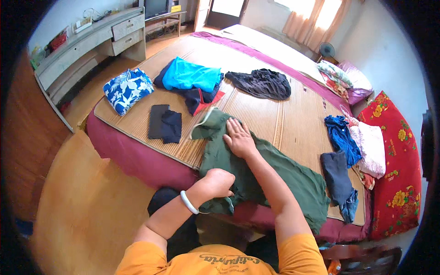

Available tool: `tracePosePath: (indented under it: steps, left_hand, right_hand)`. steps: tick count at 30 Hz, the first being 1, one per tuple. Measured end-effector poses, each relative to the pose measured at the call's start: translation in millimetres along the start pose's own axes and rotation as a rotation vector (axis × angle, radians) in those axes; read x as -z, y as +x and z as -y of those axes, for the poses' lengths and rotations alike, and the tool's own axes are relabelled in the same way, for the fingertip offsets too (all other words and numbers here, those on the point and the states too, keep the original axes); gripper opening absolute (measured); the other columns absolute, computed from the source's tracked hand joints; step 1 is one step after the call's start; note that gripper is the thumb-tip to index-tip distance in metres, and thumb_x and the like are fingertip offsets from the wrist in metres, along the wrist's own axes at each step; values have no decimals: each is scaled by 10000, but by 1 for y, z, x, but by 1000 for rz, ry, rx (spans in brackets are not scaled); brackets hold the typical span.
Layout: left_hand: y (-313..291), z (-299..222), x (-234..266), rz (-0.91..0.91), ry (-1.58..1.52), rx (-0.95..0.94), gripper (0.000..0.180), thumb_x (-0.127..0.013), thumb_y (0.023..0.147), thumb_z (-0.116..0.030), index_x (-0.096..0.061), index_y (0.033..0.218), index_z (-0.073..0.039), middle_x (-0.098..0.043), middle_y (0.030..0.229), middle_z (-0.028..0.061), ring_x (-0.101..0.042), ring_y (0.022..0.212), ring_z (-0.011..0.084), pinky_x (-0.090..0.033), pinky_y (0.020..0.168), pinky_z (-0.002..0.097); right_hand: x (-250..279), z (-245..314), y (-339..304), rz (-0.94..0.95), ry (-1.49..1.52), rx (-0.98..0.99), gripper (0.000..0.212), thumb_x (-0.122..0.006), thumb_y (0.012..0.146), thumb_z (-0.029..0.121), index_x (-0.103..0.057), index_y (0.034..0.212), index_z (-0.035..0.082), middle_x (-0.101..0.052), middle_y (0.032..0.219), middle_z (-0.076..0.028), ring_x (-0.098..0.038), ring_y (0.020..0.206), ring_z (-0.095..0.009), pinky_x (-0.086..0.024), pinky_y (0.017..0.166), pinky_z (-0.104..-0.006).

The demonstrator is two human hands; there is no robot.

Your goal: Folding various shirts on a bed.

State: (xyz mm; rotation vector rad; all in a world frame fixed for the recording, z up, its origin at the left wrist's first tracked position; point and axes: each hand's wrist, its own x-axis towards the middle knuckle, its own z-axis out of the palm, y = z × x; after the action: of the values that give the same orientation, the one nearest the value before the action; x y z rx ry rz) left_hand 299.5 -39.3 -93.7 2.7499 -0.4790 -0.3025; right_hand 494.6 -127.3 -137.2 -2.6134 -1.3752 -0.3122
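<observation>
I see a green garment [288, 172] on the woven mat [266, 112], drooping over the bed's [137, 153] near edge. The right hand [239, 138] presses it, fingers spread; the left hand [215, 184] pinches its near edge. Lettering [229, 259] crosses the orange shirt [183, 263].

Centre: garment [284, 169] dark green, plain; pale cord [204, 120] at its upper end. Upper left: folded cloth [128, 90] blue with white floral print; top [192, 75] bright sky blue, over a navy piece [190, 97] with red trim. Upper centre: crumpled garment [261, 83] black. Mat [270, 121]: tan, fine stripes. Lower left of mat: sheet [133, 149] maroon. Right: trousers-like bundle [341, 137] deep blue; folded cloth [369, 146] pale pink; covering [389, 151] red with yellow flowers. Bottom: shirt [146, 256] orange-yellow, dark lettering; bracelet [188, 202] whitish.
</observation>
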Motion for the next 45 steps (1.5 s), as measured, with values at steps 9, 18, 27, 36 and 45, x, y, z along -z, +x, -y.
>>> tracePosePath:
  steps: [9, 18, 27, 36, 45]
  left_hand:
    - [-2, 3, -5, 6, -56, -7, 432, -780, 741, -448, -684, 859, -44, -707, 874, 154, -686, 878, 349, -545, 765, 462]
    - [-2, 6, -3, 5, -4, -30, 453, -793, 722, -448, -703, 897, -40, -710, 898, 152, -688, 906, 339, -547, 795, 446]
    - [7, 5, -5, 47, -60, 0, 409, -798, 709, -460, -690, 827, -83, -701, 833, 126, -684, 841, 329, -537, 728, 450]
    - [-3, 18, -4, -4, -130, -23, 404, -807, 689, -448, -603, 698, -99, -642, 718, 100, -645, 721, 316, -487, 623, 444]
    - [1, 8, 6, -9, -128, -9, 405, -774, 744, -470, -611, 734, -99, -651, 745, 108, -646, 754, 322, -490, 654, 430]
  right_hand:
    - [1, 7, 18, 9, -167, -190, 679, -471, 981, 413, -326, 1501, 1, -324, 1569, -183, -252, 1485, -302, -137, 1206, -515]
    - [11, 31, -45, 113, 246, 200, 647, -469, 994, 412, -350, 1489, 13, -317, 1562, -200, -277, 1467, -328, -197, 1196, -493]
    - [-19, 7, 2, -59, -34, -231, 686, -475, 977, 431, -336, 1498, 5, -319, 1575, -169, -271, 1475, -288, -174, 1204, -476]
    - [47, 23, -127, 98, 64, -109, 674, -510, 961, 459, -395, 1471, 33, -357, 1546, -194, -306, 1454, -323, -227, 1172, -523]
    - [54, -88, -243, -130, -70, -680, 663, -497, 963, 486, -432, 1436, 27, -384, 1519, -206, -333, 1430, -342, -274, 1158, -498]
